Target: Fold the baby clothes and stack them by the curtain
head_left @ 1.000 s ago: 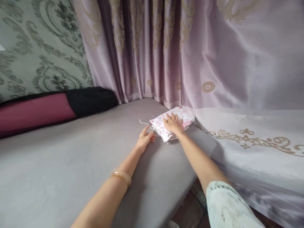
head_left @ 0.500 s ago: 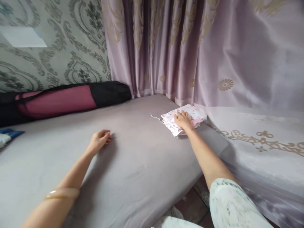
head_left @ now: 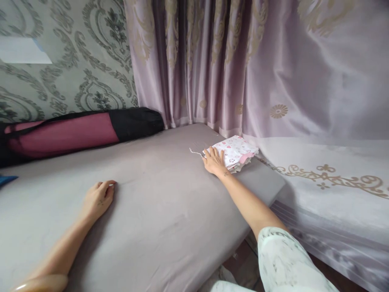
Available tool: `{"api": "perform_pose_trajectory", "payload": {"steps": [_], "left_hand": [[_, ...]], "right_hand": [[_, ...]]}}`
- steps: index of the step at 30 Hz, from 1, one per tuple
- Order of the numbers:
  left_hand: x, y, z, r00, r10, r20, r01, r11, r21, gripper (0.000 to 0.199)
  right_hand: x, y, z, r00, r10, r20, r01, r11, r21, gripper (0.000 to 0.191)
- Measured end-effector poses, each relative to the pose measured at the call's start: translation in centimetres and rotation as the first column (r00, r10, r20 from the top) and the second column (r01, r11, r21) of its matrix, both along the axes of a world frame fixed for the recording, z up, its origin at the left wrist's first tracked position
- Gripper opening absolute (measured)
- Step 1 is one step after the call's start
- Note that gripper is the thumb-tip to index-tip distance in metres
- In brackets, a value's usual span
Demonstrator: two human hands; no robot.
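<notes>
A folded stack of white cloth (head_left: 235, 150) with a pink print and a pink edge lies near the far right corner of the bed. Flat on the stack's left edge rests my right hand (head_left: 214, 161), fingers spread and not gripping. A thin white string (head_left: 195, 152) trails from the stack onto the sheet. Well to the left, my left hand (head_left: 99, 199) is on or just above the grey sheet (head_left: 158, 194). Its fingers are curled in, thumb near the index finger, and I see nothing in them.
A long black and maroon bag (head_left: 63, 138) lies along the patterned wall at the back. Lilac curtains (head_left: 273, 73) hang behind the bed and down its right side. A piece of blue cloth (head_left: 6, 179) shows at the left edge.
My right hand has slid from the middle of the stack to its left edge. My left hand has moved left and nearer to me. The view has shifted slightly right.
</notes>
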State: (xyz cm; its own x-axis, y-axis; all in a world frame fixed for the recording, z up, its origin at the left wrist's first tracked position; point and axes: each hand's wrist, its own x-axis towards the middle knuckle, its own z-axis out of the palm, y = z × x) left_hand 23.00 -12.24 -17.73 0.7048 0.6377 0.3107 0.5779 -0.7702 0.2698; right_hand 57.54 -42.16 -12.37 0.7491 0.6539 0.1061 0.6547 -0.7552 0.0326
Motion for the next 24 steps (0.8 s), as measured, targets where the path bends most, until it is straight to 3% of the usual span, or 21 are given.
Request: {"api": "perform_pose_trajectory", "payload": {"steps": [10,13,17,24], "left_hand": [[0.3,-0.9,-0.3,0.998,0.043,-0.038,-0.040,0.997,0.073,0.038],[0.6,-1.5,0.1,0.998,0.050,-0.040,-0.048,0.998,0.045,0.036],[0.9,-2.1,0.9,0.996,0.073,-0.051,-0.075,0.997,-0.025,0.031],[0.8,-2.3,1.4,0.997,0.074,-0.007,-0.074,0.995,-0.062,0.029]], "right_hand": [[-0.7,1.8,0.1,0.996,-0.030,0.082,0.032,0.999,-0.033,0.050],[-1.7,3.8,-0.6,0.989,0.066,0.132,-0.064,0.998,-0.017,0.050],[-3.8,7.5,-1.7,0.973,0.213,0.084,-0.214,0.977,0.003,0.047],[-9.7,14.9,-2.9,0.889,0.458,-0.027,-0.454,0.886,0.092,0.048]]}}
